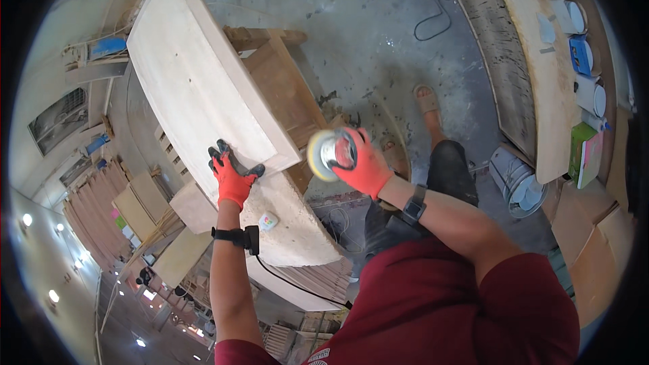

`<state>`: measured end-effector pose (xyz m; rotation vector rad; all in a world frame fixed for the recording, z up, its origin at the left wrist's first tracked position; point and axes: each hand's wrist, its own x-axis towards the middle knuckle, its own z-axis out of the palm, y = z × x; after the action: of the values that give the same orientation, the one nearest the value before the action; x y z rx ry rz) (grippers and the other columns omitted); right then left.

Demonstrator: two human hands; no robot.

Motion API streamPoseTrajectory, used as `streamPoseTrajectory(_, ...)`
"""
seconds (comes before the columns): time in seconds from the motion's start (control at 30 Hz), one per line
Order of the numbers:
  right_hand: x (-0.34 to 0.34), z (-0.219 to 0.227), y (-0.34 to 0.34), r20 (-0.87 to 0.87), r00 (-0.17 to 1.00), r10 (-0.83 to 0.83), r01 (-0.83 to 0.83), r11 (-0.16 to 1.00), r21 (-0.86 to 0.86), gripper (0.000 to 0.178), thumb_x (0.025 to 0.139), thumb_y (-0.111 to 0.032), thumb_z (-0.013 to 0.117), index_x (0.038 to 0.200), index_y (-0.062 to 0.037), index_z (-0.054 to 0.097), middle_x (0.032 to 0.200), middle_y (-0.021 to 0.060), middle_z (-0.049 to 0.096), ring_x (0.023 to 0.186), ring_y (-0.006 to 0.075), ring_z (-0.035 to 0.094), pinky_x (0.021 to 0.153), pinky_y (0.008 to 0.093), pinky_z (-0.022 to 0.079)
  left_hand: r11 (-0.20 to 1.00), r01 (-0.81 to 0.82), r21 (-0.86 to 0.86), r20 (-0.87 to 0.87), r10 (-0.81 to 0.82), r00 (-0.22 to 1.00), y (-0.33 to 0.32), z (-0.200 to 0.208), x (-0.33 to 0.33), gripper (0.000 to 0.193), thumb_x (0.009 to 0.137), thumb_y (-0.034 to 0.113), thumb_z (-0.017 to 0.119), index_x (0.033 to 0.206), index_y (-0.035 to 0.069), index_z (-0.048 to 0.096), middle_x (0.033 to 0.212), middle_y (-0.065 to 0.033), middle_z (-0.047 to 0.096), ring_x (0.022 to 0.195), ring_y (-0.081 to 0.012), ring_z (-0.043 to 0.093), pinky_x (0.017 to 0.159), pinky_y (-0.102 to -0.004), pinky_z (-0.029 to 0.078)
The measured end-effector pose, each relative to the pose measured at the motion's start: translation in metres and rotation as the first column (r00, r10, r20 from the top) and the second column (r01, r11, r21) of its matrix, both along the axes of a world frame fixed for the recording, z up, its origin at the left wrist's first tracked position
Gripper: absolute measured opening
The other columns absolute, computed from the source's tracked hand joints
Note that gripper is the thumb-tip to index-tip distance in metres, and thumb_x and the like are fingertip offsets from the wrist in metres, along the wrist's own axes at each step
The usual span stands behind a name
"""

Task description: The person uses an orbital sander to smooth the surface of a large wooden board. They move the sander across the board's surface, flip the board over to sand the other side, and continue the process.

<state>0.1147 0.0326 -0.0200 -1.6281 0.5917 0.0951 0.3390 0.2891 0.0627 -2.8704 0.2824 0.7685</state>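
A long pale wooden panel [203, 88] with thick edges runs from the upper left toward me. Near its close end my left hand [232, 177], in a red glove with dark fingertips, lies open with its fingers spread on the surface. In my right hand [365, 167], also red-gloved, is a round orbital sander [324, 155], my fingers wrapped around its body. The sander is tilted on its side, its yellowish pad facing left, to the right of the panel's corner and apart from it. Below my left hand, a small white object [268, 221] sits on a rough-edged board [297, 243].
A brown wooden frame [284, 84] stands beside the panel's right side. On the right is a bench [534, 61] with several tubs and a green box [583, 145]; a bucket [517, 186] stands below. A dark cable [433, 20] loops on the concrete floor.
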Motion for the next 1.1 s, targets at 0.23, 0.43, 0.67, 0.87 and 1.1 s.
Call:
streamPoseTrajectory(0.23, 0.068, 0.065, 0.003, 0.04, 0.941, 0.335, -0.269, 0.818, -0.508, 0.071, 0.08, -0.033, 0.078, 0.141, -0.0148, 0.046, 0.134, 0.0218, 0.047, 0.103, 0.0416, 0.066, 0.088, 0.048, 0.055, 0.999, -0.033, 0.03, 0.013, 0.032, 0.999, -0.01, 0.003, 0.0, 0.11, 0.067, 0.021, 0.092, 0.156, 0.01, 0.029, 0.165, -0.0241, 0.014, 0.151, -0.0448, 0.016, 0.123, -0.0505, 0.024)
streamPoseTrajectory(0.43, 0.064, -0.008, 0.01, 0.064, 0.988, -0.144, 0.114, 0.933, 0.341, 0.061, 0.084, -0.032, 0.077, 0.136, -0.0132, 0.052, 0.12, 0.0161, 0.062, 0.104, 0.0283, 0.067, 0.088, 0.0393, 0.054, 0.998, -0.052, 0.041, 0.012, 0.052, 0.999, -0.009, 0.004, -0.003, 0.109, 0.068, 0.027, 0.092, 0.156, 0.011, 0.03, 0.166, -0.0221, 0.013, 0.152, -0.0463, 0.014, 0.123, -0.051, 0.027)
streamPoseTrajectory(0.67, 0.072, -0.043, 0.017, -0.049, 0.989, -0.142, 0.149, 0.893, 0.424, 0.057, 0.086, -0.038, 0.076, 0.13, -0.0103, 0.053, 0.111, 0.0128, 0.067, 0.102, 0.0215, 0.065, 0.088, 0.0372, 0.052, 0.998, -0.037, 0.049, 0.005, 0.037, 0.999, -0.012, 0.007, -0.004, 0.107, 0.07, 0.028, 0.091, 0.157, 0.012, 0.03, 0.167, -0.0219, 0.009, 0.152, -0.0474, 0.012, 0.122, -0.0513, 0.029)
streamPoseTrajectory(0.87, 0.114, 0.085, 0.01, -0.076, 0.934, 0.349, -0.338, 0.797, -0.501, 0.066, 0.081, -0.032, 0.078, 0.138, -0.0166, 0.048, 0.129, 0.0203, 0.05, 0.104, 0.0386, 0.066, 0.09, 0.0468, 0.055, 0.997, -0.045, 0.056, -0.023, 0.046, 0.999, -0.014, 0.007, 0.0, 0.11, 0.067, 0.027, 0.093, 0.155, 0.008, 0.029, 0.164, -0.0257, 0.012, 0.151, -0.0477, 0.016, 0.123, -0.0509, 0.025)
streamPoseTrajectory(1.1, 0.124, -0.017, -0.008, 0.06, 0.998, -0.017, 0.01, 0.994, 0.107, 0.075, 0.079, -0.032, 0.08, 0.142, -0.0147, 0.043, 0.13, 0.0224, 0.05, 0.103, 0.0409, 0.066, 0.089, 0.0476, 0.055, 0.996, -0.058, 0.065, -0.049, 0.061, 0.997, -0.012, 0.009, 0.001, 0.112, 0.066, 0.029, 0.094, 0.154, 0.007, 0.03, 0.164, -0.0256, 0.013, 0.151, -0.0468, 0.013, 0.124, -0.0512, 0.023)
